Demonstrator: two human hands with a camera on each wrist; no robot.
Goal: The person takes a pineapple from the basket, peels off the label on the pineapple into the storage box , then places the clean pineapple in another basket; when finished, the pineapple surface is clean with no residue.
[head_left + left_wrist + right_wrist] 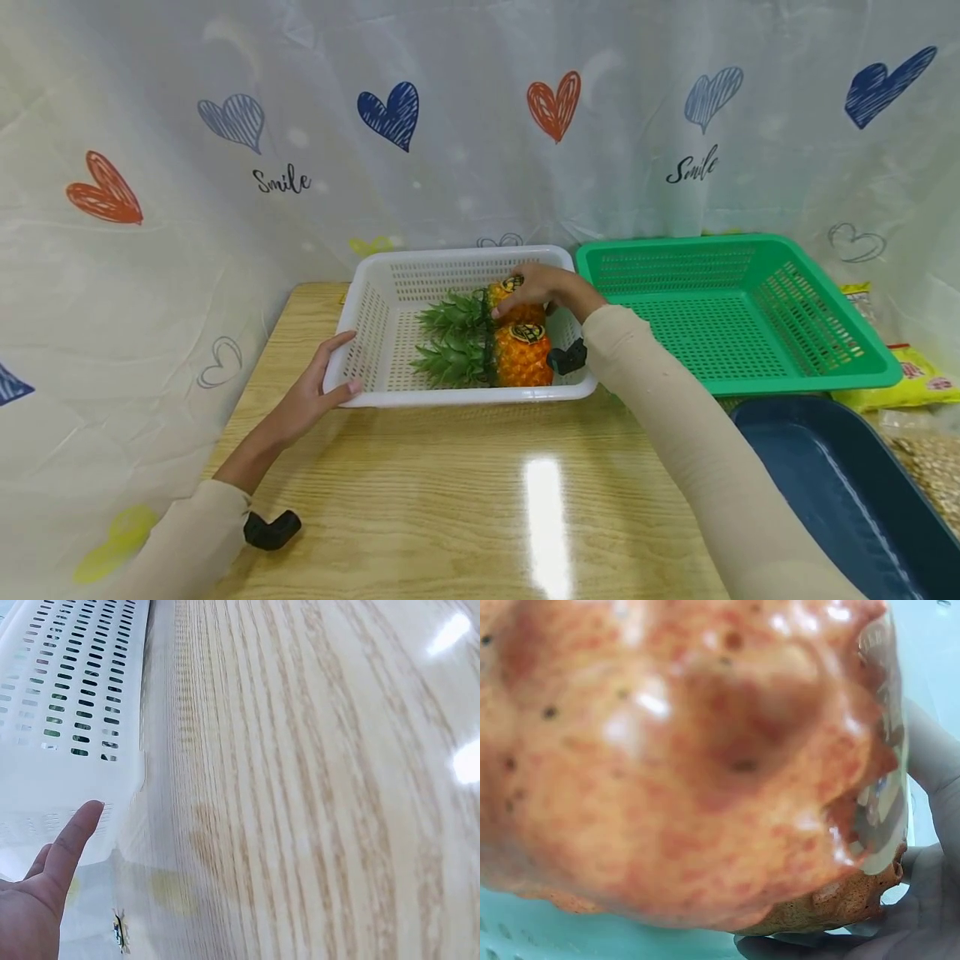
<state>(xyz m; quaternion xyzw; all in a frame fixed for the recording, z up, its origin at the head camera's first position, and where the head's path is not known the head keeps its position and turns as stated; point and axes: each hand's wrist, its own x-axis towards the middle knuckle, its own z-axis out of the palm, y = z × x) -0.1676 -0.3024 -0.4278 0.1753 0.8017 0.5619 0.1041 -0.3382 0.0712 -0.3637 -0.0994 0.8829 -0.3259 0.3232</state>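
Two toy-like pineapples lie side by side in the white basket (461,398), green crowns toward the left. My right hand (536,287) grips the rear pineapple (531,314) from above, its fingers over the orange body near the label. The front pineapple (522,357) lies just below that hand. In the right wrist view, an orange pineapple surface (667,787) fills most of the picture, with the right hand (930,900) curved about its far end. My left hand (309,396) rests on the basket's left end, thumb and fingers spread straight; the left wrist view shows an extended digit (75,840) against the wall.
A green basket (738,386) stands right of the white one. In front of it lies a dark blue tray (817,483). Yellow packets (918,379) and a bag of tan pieces (930,467) sit at the right edge. A printed curtain (480,192) hangs behind the wooden table (420,500).
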